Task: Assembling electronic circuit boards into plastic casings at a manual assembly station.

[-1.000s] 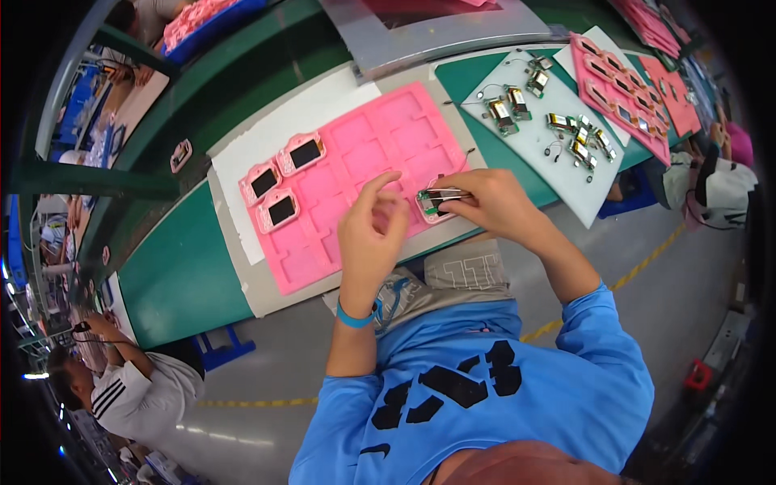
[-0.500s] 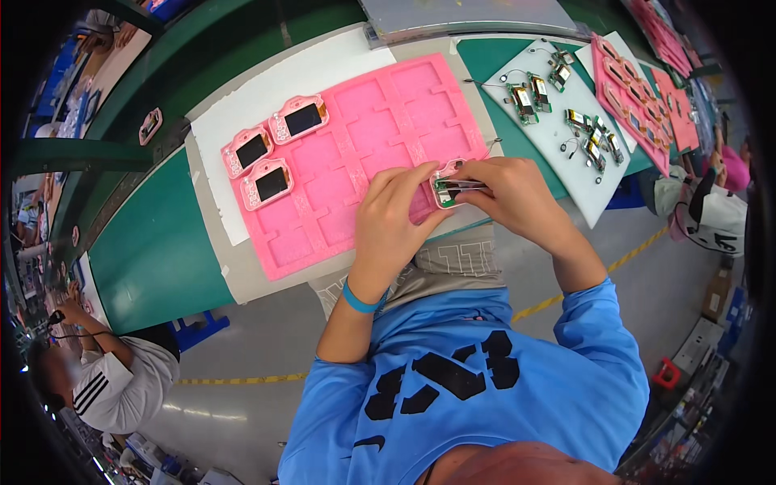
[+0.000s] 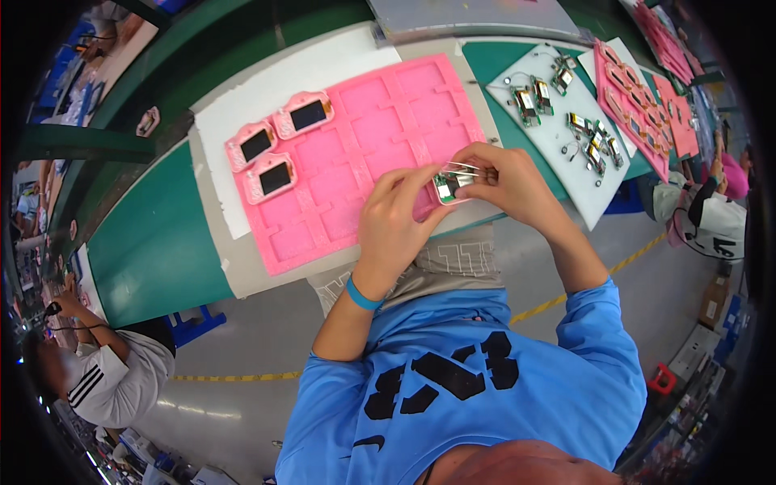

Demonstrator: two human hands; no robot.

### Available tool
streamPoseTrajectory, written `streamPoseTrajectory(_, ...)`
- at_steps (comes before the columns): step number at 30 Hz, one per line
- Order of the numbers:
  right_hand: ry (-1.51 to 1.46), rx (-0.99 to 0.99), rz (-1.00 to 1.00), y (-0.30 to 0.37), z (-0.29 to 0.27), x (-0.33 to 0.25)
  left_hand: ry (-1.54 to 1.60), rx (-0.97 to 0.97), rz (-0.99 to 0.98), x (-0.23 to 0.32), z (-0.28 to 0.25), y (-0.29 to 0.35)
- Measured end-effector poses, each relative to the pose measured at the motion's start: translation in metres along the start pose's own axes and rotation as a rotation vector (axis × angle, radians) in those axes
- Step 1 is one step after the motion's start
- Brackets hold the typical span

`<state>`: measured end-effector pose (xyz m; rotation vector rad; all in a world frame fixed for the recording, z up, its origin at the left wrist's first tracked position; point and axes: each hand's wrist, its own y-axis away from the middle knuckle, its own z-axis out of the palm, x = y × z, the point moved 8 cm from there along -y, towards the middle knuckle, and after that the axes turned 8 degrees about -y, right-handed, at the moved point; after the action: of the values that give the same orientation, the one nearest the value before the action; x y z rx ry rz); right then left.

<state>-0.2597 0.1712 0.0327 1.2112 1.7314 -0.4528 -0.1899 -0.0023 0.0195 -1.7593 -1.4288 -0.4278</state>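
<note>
Both hands now closed in together, left hand (image 3: 396, 222) gripping small pink device (image 3: 444, 187), right hand (image 3: 505, 182) pinching tweezers (image 3: 459, 169) over it, at pink tray's (image 3: 364, 153) near-right corner, three finished units (image 3: 275, 149) far-left.

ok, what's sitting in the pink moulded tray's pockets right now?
The pink moulded tray holds three pink camera-shaped shells with dark screens in its left pockets; the other visible pockets are bare. The left hand and right hand cover the near-right corner.
</note>
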Motion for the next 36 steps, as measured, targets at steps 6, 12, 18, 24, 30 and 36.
streamPoseTrajectory(6, -0.234, 0.325, -0.069, 0.039, -0.046, 0.013, 0.029, 0.065, 0.103, 0.009, -0.033, -0.013)
streamPoseTrajectory(12, -0.105, 0.31, -0.167, 0.036, -0.007, 0.042, 0.038, 0.112, -0.033, 0.001, -0.116, -0.094)
streamPoseTrajectory(18, -0.021, 0.348, -0.226, 0.039, -0.003, 0.031, -0.127, 0.007, -0.15, -0.171, -0.112, -0.258)
streamPoseTrajectory(24, -0.058, 0.326, -0.332, 0.04, -0.015, 0.032, -0.444, -0.059, -0.114, -0.236, -0.098, -0.257)
streamPoseTrajectory(30, 0.12, 0.665, 0.061, 0.05, -0.099, 0.083, -0.146, -0.196, -0.252, -0.033, -0.106, -0.142)
streamPoseTrajectory(36, 0.134, 0.728, 0.027, 0.027, -0.109, 0.092, 0.281, -0.748, -0.228, 0.033, -0.007, 0.021)
